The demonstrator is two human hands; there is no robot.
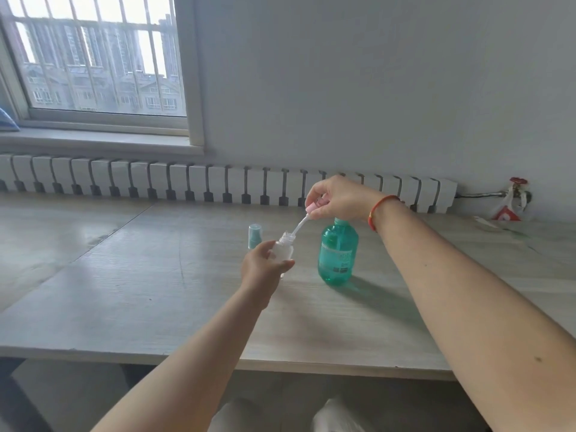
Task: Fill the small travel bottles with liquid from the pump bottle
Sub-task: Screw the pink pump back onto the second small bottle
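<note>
My left hand [263,268] grips a small clear travel bottle [284,249] with its neck uncapped, held just above the wooden table [156,291]. My right hand [338,198] pinches a pink spray cap [314,207] whose white tube slants down with its tip at the bottle's mouth. A large green translucent bottle [337,255] stands upright right of the small bottle, its top hidden behind my right hand. A second small bottle with a teal cap [254,236] stands behind my left hand.
A long white radiator [187,182] runs along the wall behind the table. A pipe valve with a red handle [517,190] and a plastic bag sit at the far right. A barred window [93,57] is at the upper left.
</note>
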